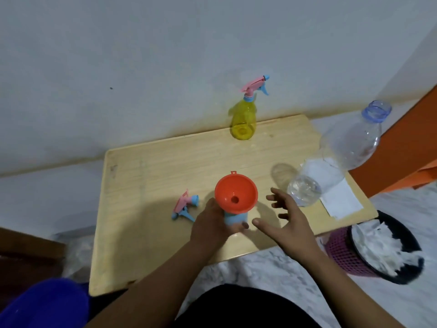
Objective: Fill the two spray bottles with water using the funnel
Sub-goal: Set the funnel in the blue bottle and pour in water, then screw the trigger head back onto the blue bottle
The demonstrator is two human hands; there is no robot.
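Fingers (pixel 275 198) of your right hand (pixel 287 220) spread, empty, near water bottle (pixel 340 159). Left hand (pixel 211 221) grips blue spray bottle (pixel 235 218) w/ funnel (pixel 236 194) seated, mid-table. Water bottle's prob. thin, squashy, top-light; grab its mid-body.

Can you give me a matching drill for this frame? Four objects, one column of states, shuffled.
Things:
1. funnel
2. yellow spray bottle
3. loose spray head
4. big clear water bottle

States:
A. lying on the table, left of the left hand
B. standing at the far edge, spray head on
C. sitting in the neck of the blue bottle
D. uncapped, standing to the right

Pairs: 1-C, 2-B, 3-A, 4-D
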